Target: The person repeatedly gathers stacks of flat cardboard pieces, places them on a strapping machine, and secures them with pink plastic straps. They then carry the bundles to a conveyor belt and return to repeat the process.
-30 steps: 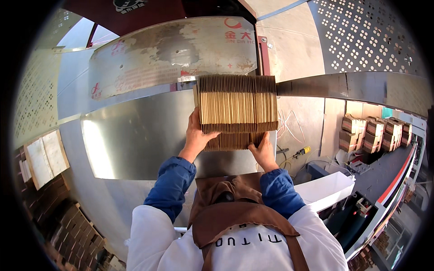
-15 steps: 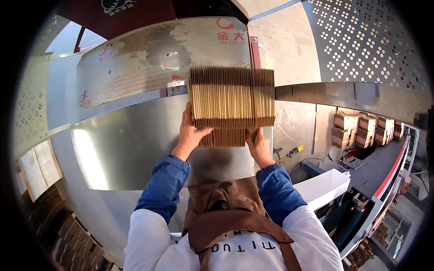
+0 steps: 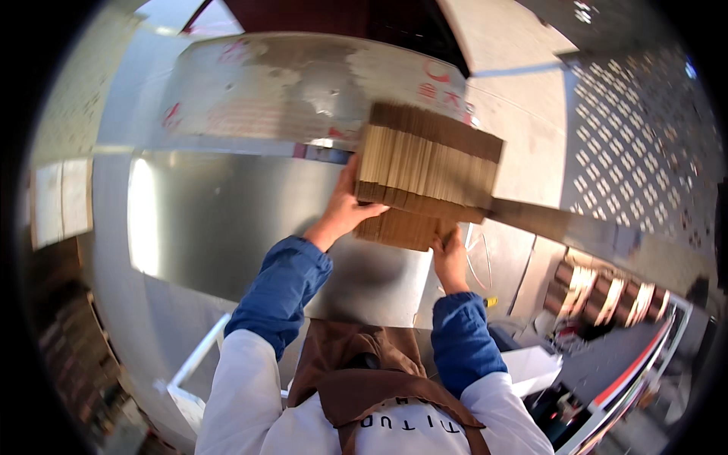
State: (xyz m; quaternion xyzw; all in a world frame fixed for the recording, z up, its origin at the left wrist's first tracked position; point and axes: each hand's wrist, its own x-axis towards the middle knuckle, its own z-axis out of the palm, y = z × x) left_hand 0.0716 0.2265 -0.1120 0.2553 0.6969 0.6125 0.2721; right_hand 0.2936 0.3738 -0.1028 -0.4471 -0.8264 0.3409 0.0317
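A thick stack of folded brown cardboard pieces [image 3: 428, 163] is held up in front of me, over the right part of a shiny metal table [image 3: 227, 212]. My left hand [image 3: 345, 205] grips the stack at its left edge, thumb across the near lower side. At the near right corner, my right hand [image 3: 451, 258] pinches the stack from below, its fingertips partly hidden by the cardboard. The picture is somewhat smeared by motion.
A worn metal panel with red print [image 3: 303, 83] rises behind the table. Several bundled cardboard stacks [image 3: 603, 296] stand at the right, beyond a white box [image 3: 531, 368]. Perforated grey sheeting [image 3: 629, 136] lies far right. More piled cardboard [image 3: 61, 326] is at the lower left.
The cardboard stack and both hands have moved right across the view, and the stack has tilted clockwise. My view has turned as well. Both hands keep their hold.
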